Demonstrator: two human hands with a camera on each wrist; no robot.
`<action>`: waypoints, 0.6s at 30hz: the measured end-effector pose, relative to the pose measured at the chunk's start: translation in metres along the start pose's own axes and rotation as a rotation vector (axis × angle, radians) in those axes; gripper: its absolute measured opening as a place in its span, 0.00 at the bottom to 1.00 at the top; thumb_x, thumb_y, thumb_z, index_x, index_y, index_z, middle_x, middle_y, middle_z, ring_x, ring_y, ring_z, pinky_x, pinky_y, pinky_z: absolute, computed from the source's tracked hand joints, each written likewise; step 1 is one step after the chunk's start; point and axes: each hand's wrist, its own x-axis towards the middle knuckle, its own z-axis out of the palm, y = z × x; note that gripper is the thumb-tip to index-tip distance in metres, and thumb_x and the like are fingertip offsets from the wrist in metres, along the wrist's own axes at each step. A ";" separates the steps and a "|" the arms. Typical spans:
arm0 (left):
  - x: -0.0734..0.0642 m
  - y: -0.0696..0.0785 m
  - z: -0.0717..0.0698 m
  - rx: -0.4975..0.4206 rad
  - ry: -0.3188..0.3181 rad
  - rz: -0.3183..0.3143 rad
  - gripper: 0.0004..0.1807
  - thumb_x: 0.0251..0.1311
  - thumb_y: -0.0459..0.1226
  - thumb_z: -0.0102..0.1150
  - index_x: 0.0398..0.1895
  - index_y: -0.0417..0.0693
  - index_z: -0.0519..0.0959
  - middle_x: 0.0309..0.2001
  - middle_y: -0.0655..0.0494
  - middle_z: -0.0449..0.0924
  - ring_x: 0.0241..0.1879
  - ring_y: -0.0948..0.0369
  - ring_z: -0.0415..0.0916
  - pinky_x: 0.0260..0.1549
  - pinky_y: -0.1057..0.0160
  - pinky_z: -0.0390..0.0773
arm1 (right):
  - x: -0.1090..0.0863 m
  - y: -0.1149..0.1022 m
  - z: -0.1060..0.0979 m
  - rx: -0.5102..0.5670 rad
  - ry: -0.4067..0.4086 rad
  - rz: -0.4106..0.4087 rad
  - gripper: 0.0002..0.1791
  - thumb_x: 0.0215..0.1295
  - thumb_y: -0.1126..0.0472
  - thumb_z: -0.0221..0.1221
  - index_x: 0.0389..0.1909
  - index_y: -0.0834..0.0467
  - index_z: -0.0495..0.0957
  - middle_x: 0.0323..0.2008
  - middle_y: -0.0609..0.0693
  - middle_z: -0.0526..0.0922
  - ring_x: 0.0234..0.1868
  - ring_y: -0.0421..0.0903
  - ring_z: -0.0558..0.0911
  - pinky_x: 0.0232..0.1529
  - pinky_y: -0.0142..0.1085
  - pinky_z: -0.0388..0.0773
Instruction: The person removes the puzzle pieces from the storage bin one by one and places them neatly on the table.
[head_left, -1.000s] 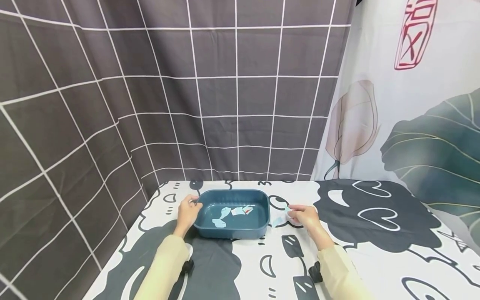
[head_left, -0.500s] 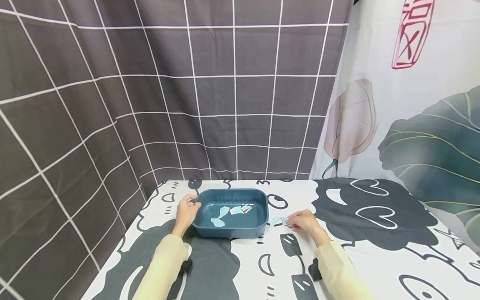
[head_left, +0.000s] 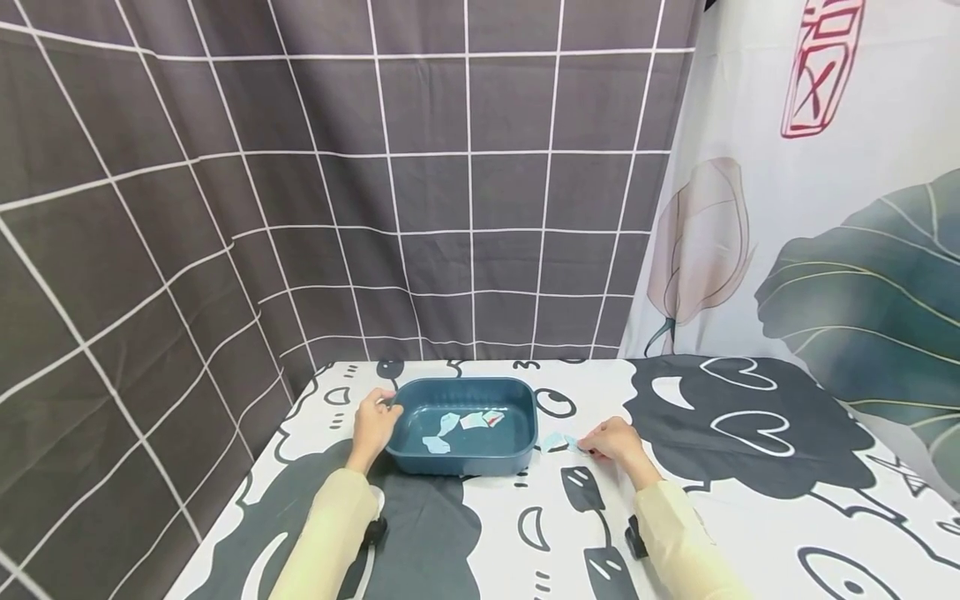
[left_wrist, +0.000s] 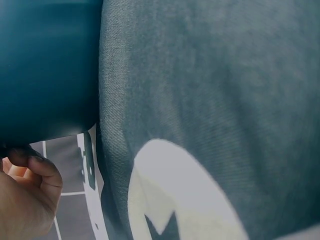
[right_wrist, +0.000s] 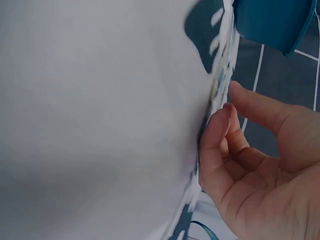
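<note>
A dark teal rectangular basin (head_left: pixel 465 467) stands on the patterned cloth. My left hand (head_left: pixel 372 429) grips its left rim, and in the left wrist view curled fingers (left_wrist: pixel 47 172) meet the basin's edge. Several torn pale blue paper scraps (head_left: pixel 437 445) lie inside on the floor, one with a red mark (head_left: pixel 492 418). Right of the basin, a light blue scrap (head_left: pixel 553 442) lies flat on the cloth beside another scrap (head_left: pixel 574 444). My right hand (head_left: pixel 615 440) has its fingertips right at that second scrap; in the right wrist view its thumb (right_wrist: pixel 252 102) stands apart from the forefinger.
A black-and-white cartoon cloth (head_left: pixel 495 533) covers the table. Behind hangs a dark grey curtain with white grid lines (head_left: pixel 510 192), and at the right a white curtain with a flower and leaf print (head_left: pixel 705 242).
My right hand has lowered the pinched blue scrap onto the cloth beside the other one and loosened its fingers, drawing slightly right. The left hand and basin have stayed put.
</note>
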 end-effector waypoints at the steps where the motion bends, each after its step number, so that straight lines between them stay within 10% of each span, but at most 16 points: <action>1: 0.000 0.000 0.000 0.000 -0.002 0.002 0.16 0.54 0.31 0.58 0.48 0.37 0.78 0.12 0.65 0.58 0.16 0.65 0.58 0.23 0.65 0.62 | 0.000 -0.002 -0.002 -0.007 -0.007 -0.015 0.10 0.53 0.63 0.65 0.27 0.68 0.81 0.15 0.46 0.75 0.19 0.38 0.72 0.23 0.28 0.70; 18: -0.003 0.003 -0.001 -0.001 0.007 0.011 0.16 0.54 0.31 0.58 0.47 0.37 0.79 0.11 0.65 0.60 0.16 0.65 0.59 0.24 0.65 0.62 | -0.008 -0.081 0.013 0.222 -0.089 -0.182 0.08 0.55 0.67 0.64 0.31 0.69 0.78 0.21 0.49 0.78 0.22 0.38 0.75 0.29 0.31 0.79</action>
